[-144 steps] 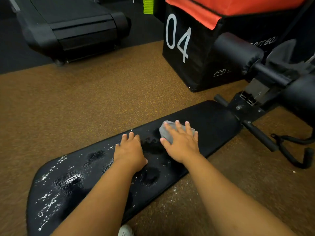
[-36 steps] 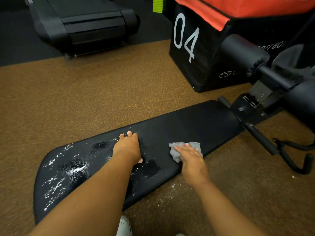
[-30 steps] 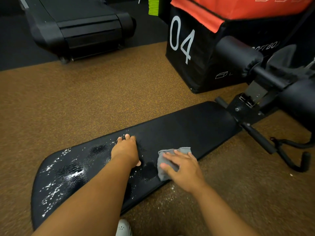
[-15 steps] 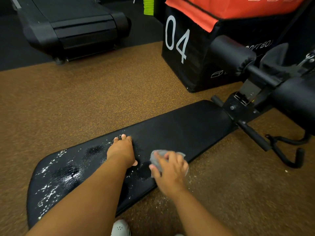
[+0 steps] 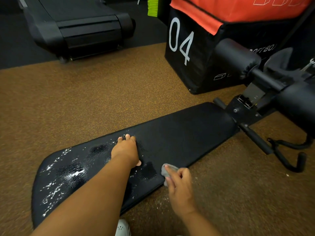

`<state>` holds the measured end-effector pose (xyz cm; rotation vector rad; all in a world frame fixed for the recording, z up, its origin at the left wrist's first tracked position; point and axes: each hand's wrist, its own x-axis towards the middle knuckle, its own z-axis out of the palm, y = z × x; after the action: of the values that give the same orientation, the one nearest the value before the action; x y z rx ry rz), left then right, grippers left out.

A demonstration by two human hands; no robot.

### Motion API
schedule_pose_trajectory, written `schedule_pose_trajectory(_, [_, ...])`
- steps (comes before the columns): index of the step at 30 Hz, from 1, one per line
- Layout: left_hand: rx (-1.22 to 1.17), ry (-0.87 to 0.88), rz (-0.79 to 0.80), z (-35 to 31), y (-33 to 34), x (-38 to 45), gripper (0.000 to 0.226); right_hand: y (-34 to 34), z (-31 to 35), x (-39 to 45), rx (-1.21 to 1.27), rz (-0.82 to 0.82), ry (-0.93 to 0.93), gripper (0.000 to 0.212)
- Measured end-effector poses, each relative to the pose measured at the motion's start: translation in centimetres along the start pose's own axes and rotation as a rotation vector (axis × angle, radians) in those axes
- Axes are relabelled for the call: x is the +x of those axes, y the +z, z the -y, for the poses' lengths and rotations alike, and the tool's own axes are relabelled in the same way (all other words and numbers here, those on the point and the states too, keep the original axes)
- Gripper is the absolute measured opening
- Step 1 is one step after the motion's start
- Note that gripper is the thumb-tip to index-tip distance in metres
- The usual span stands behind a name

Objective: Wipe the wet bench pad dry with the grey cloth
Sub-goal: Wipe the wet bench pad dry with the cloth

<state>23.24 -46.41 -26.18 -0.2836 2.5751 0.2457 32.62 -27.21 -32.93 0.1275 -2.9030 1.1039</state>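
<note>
Head cam: my left hand (image 5: 127, 150) lies flat on the bench pad (image 5: 179, 137), fingers straight & pressing, bracing near the far edge. My right hand (image 5: 179, 183) has the grey cloth (image 5: 166, 171) bunched up, fingers curled round it, right at the pad's near edge, beside a dark damp patch. Hands are apart, the patch between them.

Progress, as I judge it: the pad's right half, toward the metal frame (image 5: 245, 116), looks matte & dry. The left half isn't done: shiny droplets & wet blotches (image 5: 71, 174) all over it, approx half the pad left. Some specks on the brown floor (image 5: 85, 103) too.
</note>
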Motion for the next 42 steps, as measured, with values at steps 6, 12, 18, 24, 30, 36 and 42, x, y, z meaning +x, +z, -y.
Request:
schedule_pose_trajectory(6, [-0.012,-0.001,0.001,0.1,0.1,-0.1,0.099,-1.0,-1.5,4.2,0.47,-0.5,0.612,0.033])
schedule_pose_trajectory(12, [0.017,-0.006,0.009,-0.1,0.0,0.2,0.101,-0.1,1.2,3.2,0.394,-0.344,0.776,0.041])
schedule_pose_trajectory(18, [-0.047,0.009,-0.023,0.4,0.5,-0.1,0.097,-2.4,4.8,1.6,0.29,0.125,0.632,0.026])
schedule_pose_trajectory(24, [-0.151,0.041,-0.087,1.9,1.4,-0.6,0.108,-4.5,8.4,7.5,-0.038,0.094,0.109,0.042])
schedule_pose_trajectory(30, [-0.047,-0.092,-0.018,4.6,0.6,-1.0,0.122,0.7,7.2,11.3,-0.481,0.368,-0.159,0.052])
schedule_pose_trajectory(36, [-0.069,-0.095,0.015,5.3,1.0,-0.7,0.119,2.8,5.3,12.8,-0.594,0.284,-0.198,0.047])
schedule_pose_trajectory(42, [-0.069,-0.106,-0.008,5.3,1.4,-0.1,0.118,6.8,10.7,16.0,-0.475,0.241,-0.035,0.035])
